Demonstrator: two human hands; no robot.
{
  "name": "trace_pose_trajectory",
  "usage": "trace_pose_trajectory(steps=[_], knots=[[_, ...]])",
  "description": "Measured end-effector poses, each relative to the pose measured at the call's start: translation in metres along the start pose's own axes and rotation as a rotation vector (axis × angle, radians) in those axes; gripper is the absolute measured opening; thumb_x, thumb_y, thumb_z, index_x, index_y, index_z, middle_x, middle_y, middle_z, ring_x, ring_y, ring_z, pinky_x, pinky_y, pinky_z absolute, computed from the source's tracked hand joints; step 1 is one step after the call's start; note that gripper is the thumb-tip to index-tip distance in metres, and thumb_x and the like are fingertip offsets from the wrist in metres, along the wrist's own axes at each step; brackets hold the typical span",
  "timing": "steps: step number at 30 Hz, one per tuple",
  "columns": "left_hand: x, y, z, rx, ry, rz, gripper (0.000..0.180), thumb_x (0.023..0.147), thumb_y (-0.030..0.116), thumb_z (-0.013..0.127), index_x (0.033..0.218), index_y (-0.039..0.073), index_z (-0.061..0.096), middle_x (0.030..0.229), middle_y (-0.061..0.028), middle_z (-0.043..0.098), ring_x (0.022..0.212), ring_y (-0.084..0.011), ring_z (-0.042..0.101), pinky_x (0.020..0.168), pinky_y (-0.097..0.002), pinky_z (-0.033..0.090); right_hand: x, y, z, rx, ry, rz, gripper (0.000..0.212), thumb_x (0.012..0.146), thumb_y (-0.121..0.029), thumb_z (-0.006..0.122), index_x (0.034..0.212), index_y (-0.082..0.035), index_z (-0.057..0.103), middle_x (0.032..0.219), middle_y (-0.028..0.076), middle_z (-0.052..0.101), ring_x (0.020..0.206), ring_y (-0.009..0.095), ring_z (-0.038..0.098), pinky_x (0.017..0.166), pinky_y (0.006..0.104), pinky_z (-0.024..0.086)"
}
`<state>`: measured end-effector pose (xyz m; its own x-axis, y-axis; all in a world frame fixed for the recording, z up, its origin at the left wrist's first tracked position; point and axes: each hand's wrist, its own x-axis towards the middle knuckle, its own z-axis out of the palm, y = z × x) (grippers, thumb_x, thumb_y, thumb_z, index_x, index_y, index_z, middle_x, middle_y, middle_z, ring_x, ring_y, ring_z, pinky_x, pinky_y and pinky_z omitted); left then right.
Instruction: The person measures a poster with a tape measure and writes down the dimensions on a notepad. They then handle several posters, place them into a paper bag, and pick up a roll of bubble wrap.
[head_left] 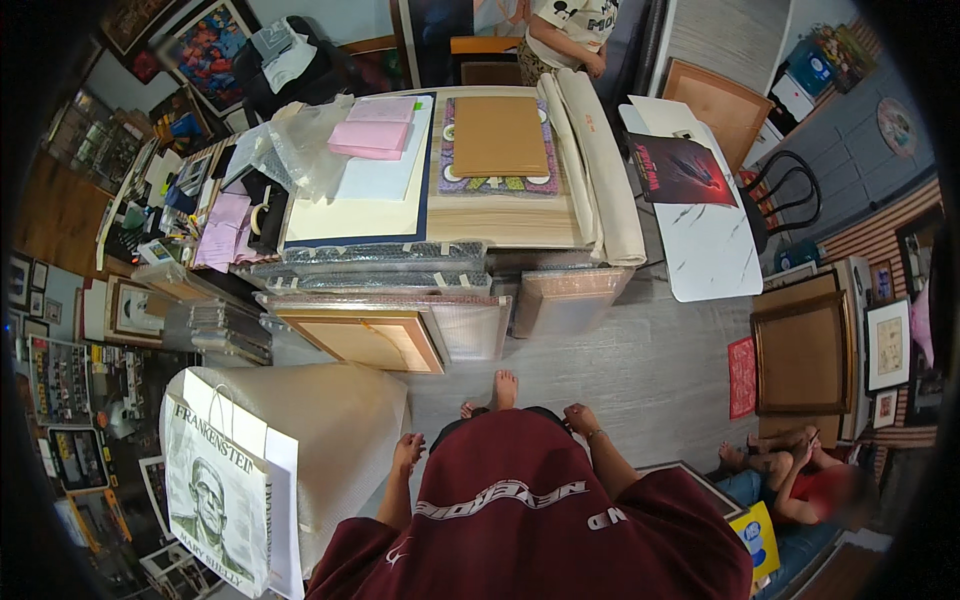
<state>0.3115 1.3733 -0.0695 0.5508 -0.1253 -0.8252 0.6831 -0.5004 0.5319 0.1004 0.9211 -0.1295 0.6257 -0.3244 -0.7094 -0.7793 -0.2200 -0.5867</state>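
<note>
My left hand hangs beside my body, its fingers loosely bent and nothing in it. Nearest to it stands a large roll of bubble wrap. On the other side, my right hand hangs low in front of me with slack, slightly curled fingers, also holding nothing. Both hands are apart from the worktable. On that table lie a brown cardboard sheet over a colourful patterned panel, pink papers on a white board, and a long roll of cream canvas.
Wrapped frames lean against the table's near side. A paper bag with a printed portrait stands at lower left. A white marbled board holds a dark poster. One person stands behind the table; another sits at right.
</note>
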Motion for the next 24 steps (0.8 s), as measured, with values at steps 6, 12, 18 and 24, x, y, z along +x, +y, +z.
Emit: trace_pose_trajectory(steps=[6, 12, 18, 24], knots=[[0.015, -0.023, -0.009, 0.036, -0.07, -0.033, 0.046, 0.096, 0.041, 0.063, 0.118, 0.001, 0.059, 0.106, -0.0134, 0.069, 0.085, -0.0218, 0.069, 0.063, -0.0316, 0.052, -0.058, -0.024, 0.01, -0.134, -0.032, 0.011, 0.037, 0.089, -0.031, 0.06, 0.106, 0.002, 0.067, 0.108, 0.023, 0.071, 0.098, 0.036, 0.069, 0.082, 0.0434, 0.055], [0.009, -0.041, -0.012, 0.008, -0.102, -0.108, 0.048, 0.096, 0.041, 0.062, 0.122, 0.002, 0.058, 0.111, -0.015, 0.068, 0.09, -0.0241, 0.069, 0.069, -0.0354, 0.054, -0.081, -0.039, 0.016, -0.092, -0.058, 0.235, 0.047, 0.091, -0.038, 0.059, 0.117, 0.001, 0.068, 0.111, 0.023, 0.071, 0.102, 0.035, 0.068, 0.087, 0.043, 0.054], [-0.002, -0.054, -0.018, -0.005, -0.082, -0.135, 0.047, 0.097, 0.04, 0.06, 0.124, 0.002, 0.058, 0.113, -0.0156, 0.068, 0.093, -0.0255, 0.068, 0.073, -0.0372, 0.053, -0.08, -0.045, 0.033, -0.104, -0.038, 0.12, 0.046, 0.094, -0.038, 0.053, 0.111, 0.001, 0.07, 0.111, 0.023, 0.07, 0.107, 0.039, 0.065, 0.094, 0.0445, 0.05], [-0.017, -0.059, -0.023, -0.02, -0.073, -0.149, 0.046, 0.097, 0.038, 0.058, 0.125, 0.001, 0.057, 0.115, -0.0167, 0.068, 0.094, -0.0266, 0.068, 0.074, -0.0379, 0.054, -0.061, -0.028, 0.041, -0.288, -0.044, -0.007, 0.041, 0.094, -0.035, 0.05, 0.105, -0.001, 0.071, 0.112, 0.024, 0.069, 0.105, 0.041, 0.064, 0.092, 0.0461, 0.05]])
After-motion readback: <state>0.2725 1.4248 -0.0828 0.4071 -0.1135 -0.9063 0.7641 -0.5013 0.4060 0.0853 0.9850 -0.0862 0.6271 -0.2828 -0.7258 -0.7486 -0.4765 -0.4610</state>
